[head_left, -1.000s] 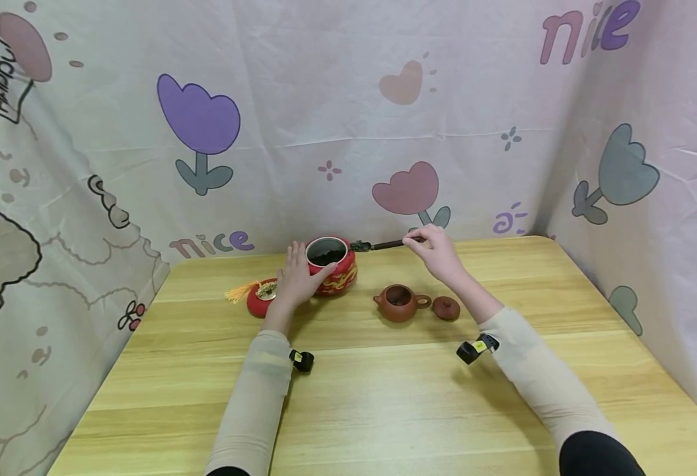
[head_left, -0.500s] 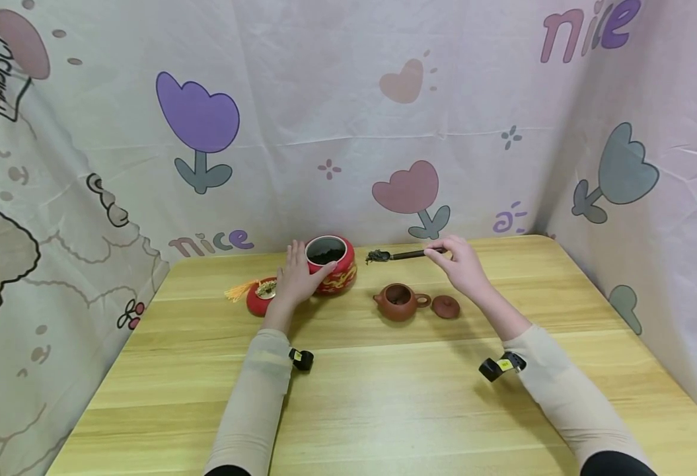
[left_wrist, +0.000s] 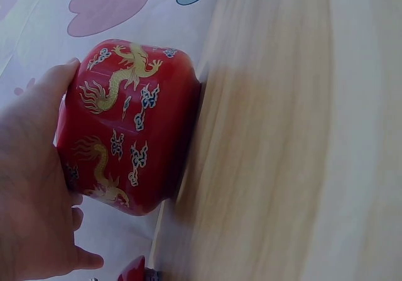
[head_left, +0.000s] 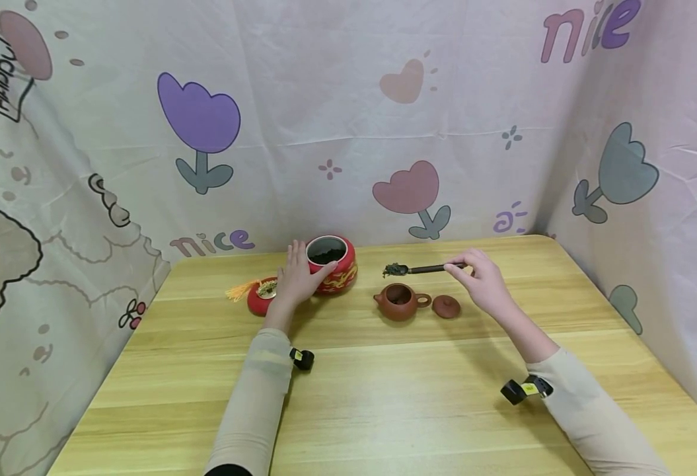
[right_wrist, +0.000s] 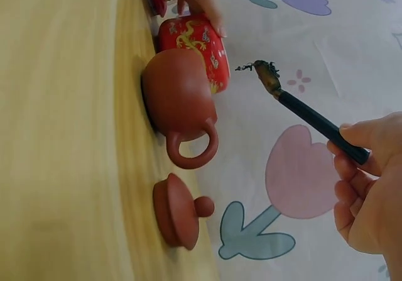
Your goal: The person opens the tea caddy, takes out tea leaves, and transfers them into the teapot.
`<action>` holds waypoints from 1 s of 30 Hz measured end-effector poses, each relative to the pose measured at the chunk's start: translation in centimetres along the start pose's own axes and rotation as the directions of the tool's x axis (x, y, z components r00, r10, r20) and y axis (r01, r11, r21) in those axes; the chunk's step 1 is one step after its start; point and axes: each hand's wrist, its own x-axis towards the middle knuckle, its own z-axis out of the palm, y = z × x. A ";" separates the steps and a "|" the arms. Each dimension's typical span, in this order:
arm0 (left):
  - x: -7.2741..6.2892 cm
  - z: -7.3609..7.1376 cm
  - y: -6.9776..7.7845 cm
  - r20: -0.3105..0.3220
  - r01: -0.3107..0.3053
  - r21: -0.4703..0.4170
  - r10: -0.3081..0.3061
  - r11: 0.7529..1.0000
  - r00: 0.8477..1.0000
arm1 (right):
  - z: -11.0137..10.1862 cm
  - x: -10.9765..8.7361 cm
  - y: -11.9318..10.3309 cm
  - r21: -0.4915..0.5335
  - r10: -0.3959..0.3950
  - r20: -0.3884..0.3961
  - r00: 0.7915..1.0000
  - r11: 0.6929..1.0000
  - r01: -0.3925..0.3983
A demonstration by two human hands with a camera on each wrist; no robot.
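Note:
A red tea jar [head_left: 341,283] with golden dragons stands uncovered at the back of the table, dark tea leaves inside it. My left hand [head_left: 296,281] holds the jar at its upper side, the thumb on the near side and the fingers round the left. Between thumb and fingers, my right hand [head_left: 483,281] pinches the dark handle of a tea scoop [right_wrist: 320,125]. Curly dark leaves [right_wrist: 269,70] heap on the scoop's tip, which hangs in the air just above and behind a brown clay teapot [head_left: 397,308]. The teapot is uncovered, with some dark leaves inside.
The teapot's lid [head_left: 446,307] lies right of its handle, knob up. Left of the jar sits the red jar lid [head_left: 259,302] with a yellow tassel [head_left: 241,291], partly behind the left hand. A patterned cloth [head_left: 324,99] rises behind the wooden table [head_left: 372,403].
My right hand has carried the loaded scoop from beside the jar's rim to the right and nearer, over towards the teapot. The left hand has stayed on the jar.

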 end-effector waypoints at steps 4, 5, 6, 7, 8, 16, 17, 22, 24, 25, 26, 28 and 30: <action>0.0 0.1 0.0 -0.004 -0.003 0.005 0.003 1.000 1.000 | -0.4 -0.9 0.4 -0.018 -0.016 -0.013 1.000 1.000 0.016; 0.0 0.1 0.0 -0.003 -0.002 0.005 0.002 1.000 1.000 | -0.5 -1.1 0.5 -0.023 -0.017 -0.016 1.000 1.000 0.017; 0.0 0.0 0.0 -0.002 0.002 0.002 -0.001 1.000 1.000 | -0.5 -1.3 0.6 -0.025 -0.018 -0.016 1.000 1.000 0.017; 0.0 0.0 0.0 0.001 0.002 -0.001 -0.002 1.000 1.000 | -0.6 -1.5 0.6 -0.030 -0.019 -0.013 1.000 0.999 0.019; 0.0 0.0 0.0 0.004 0.003 -0.002 -0.003 1.000 1.000 | -0.7 -1.7 0.7 -0.033 -0.017 -0.009 1.000 0.999 0.016; -0.1 -0.1 0.1 0.012 0.006 -0.012 -0.006 1.000 1.000 | -1.0 -2.6 1.2 -0.062 -0.003 0.006 1.000 0.998 0.004; -0.1 -0.1 0.1 0.013 0.006 -0.013 -0.006 1.000 1.000 | -1.0 -2.7 1.2 -0.066 0.000 0.011 1.000 0.998 0.001; -0.1 0.0 0.0 0.015 0.006 -0.010 -0.006 1.000 1.000 | -0.8 -2.8 1.4 -0.079 0.011 0.040 0.999 0.997 -0.008; -0.1 0.0 0.0 0.015 0.008 -0.005 -0.008 1.000 1.000 | -0.6 -2.8 1.4 -0.080 0.008 0.046 0.999 0.997 -0.005; -0.1 0.0 -0.1 0.016 0.008 -0.005 -0.008 1.000 1.000 | -0.6 -2.8 1.3 -0.081 0.003 0.046 0.999 0.997 0.001; -0.1 0.0 -0.1 0.016 0.009 -0.006 -0.008 1.000 1.000 | -0.4 -2.8 1.3 -0.081 -0.005 0.046 0.999 0.997 0.008; 0.0 0.0 -0.1 0.012 0.007 -0.007 -0.007 1.000 1.000 | -0.2 -2.8 1.2 -0.083 -0.022 0.041 0.999 0.996 0.026; 0.0 0.0 -0.1 0.008 0.006 -0.006 -0.006 1.000 1.000 | -0.1 -2.8 1.0 -0.088 -0.047 0.030 0.998 0.995 0.049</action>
